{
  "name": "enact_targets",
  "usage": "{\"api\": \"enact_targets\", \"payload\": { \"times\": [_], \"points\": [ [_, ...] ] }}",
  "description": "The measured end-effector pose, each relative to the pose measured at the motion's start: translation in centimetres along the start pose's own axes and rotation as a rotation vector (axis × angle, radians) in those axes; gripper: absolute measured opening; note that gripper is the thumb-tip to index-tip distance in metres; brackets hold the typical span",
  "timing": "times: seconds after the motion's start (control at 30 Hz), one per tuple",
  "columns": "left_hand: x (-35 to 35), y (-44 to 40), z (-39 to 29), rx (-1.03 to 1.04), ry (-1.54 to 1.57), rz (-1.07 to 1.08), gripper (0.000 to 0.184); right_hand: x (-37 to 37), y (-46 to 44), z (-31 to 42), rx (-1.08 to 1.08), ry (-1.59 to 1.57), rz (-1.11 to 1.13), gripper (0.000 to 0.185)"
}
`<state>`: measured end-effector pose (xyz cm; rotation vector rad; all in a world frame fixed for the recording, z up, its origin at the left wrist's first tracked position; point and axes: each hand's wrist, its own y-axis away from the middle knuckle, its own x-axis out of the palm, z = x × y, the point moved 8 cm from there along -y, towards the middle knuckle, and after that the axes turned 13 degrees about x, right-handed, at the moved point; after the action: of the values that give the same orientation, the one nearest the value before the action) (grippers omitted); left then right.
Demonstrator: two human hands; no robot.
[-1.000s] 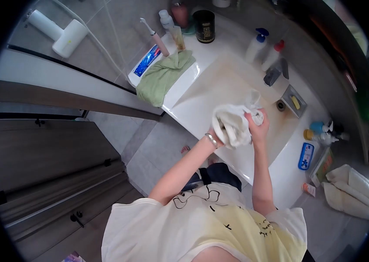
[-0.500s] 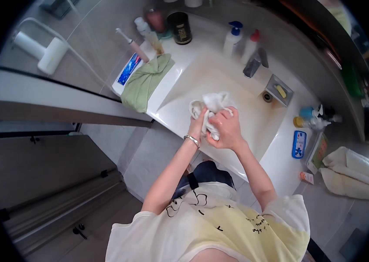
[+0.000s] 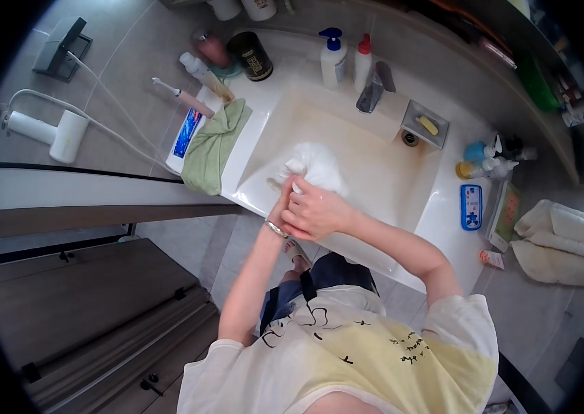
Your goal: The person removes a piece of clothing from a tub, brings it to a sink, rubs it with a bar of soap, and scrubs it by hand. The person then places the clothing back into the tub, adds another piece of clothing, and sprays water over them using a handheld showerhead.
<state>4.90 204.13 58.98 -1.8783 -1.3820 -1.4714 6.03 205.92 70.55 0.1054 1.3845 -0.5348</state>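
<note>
We see the soft white cloth (image 3: 316, 167) bunched into a rounded bundle above the near left corner of the white rectangular washbasin (image 3: 382, 169), off the basin's floor as far as we can judge. The bare right hand (image 3: 316, 212) closes over it, fingers curled and pressed against the left hand (image 3: 280, 208), which wears a silver-coloured bangle (image 3: 276, 228) at the wrist; the left fingers also seem to grip the cloth, though the right hand partly hides them. We judge the gathering of the cloth to be done, since little of it hangs loose; it is neither spread out nor set down, and we cannot tell how wet it is. Past the bundle, a crumpled pale green cloth (image 3: 210, 153) lies over the basin's left rim, out of both hands' grasp. At the far edge we find a dark grey tap (image 3: 369, 98), with a white bottle with a blue pump (image 3: 333, 61) just beyond it to the left. Near the far right corner sits a grey square soap tray (image 3: 413, 127) bearing a yellow bar (image 3: 428, 125), also untouched by the hands.
</note>
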Motion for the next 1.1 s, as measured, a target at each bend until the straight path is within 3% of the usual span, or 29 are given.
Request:
{"api": "enact_targets", "payload": {
  "times": [0.07,0.2,0.27,0.3,0.37,0.43,0.5,0.6,0.7,0.77,0.87,0.9,0.97,1.0,1.1],
  "points": [
    [0.8,-0.6,-0.2,0.066,0.200,0.100,0.048,-0.7,-0.3,-0.3,-0.012,0.003,-0.105,0.022],
    [-0.2,-1.5,-1.2,0.268,0.090,0.028,0.046,-4.4,-1.0,-0.2,0.018,-0.322,-0.465,0.020],
    [-0.3,-1.1,-1.9,0.398,-0.052,0.018,0.045,-6.4,-0.1,-1.3,0.214,-0.451,-0.620,0.021],
    [-0.7,-1.0,-1.8,0.381,0.018,-0.007,0.044,-7.0,0.9,-1.8,0.312,-0.517,-0.690,0.022],
    [-1.3,-0.5,-1.7,0.261,0.334,-0.094,0.045,-6.0,5.4,-4.4,0.646,-0.765,-1.106,0.018],
    [-2.3,1.4,-3.7,0.353,0.318,-0.076,0.046,-2.9,7.7,-5.8,0.972,-1.228,-1.325,0.023],
    [-4.0,4.8,-6.2,0.474,0.280,-0.108,0.050,-0.3,7.3,-5.1,1.088,-1.171,-1.257,0.021],
    [-6.6,11.1,-10.8,0.523,0.343,-0.115,0.049,4.4,2.9,-1.3,1.090,-1.240,-1.053,0.023],
    [-9.1,20.6,-17.3,0.704,0.422,0.075,0.047,9.3,-5.8,5.9,0.990,-1.399,-0.681,0.023],
    [-12.0,28.0,-21.0,0.810,0.402,0.038,0.046,13.2,-11.7,11.2,0.976,-1.440,-0.461,0.022],
    [-17.6,40.0,-26.5,1.097,0.226,-0.186,0.050,18.8,-20.3,19.2,0.857,-1.469,-0.233,0.018],
    [-19.5,43.6,-27.0,1.046,0.303,-0.107,0.053,20.5,-23.1,21.7,0.825,-1.468,-0.144,0.018],
    [-24.3,50.5,-30.1,1.182,0.237,-0.338,0.052,23.0,-28.7,26.9,0.728,-1.492,-0.026,0.018],
    [-26.5,53.8,-31.5,1.237,0.201,-0.458,0.052,23.4,-31.1,29.1,0.659,-1.402,0.022,0.017],
    [-31.8,61.2,-35.5,1.330,0.268,-0.529,0.052,23.3,-37.4,34.2,0.488,-1.122,0.110,0.013]
  ]
}}
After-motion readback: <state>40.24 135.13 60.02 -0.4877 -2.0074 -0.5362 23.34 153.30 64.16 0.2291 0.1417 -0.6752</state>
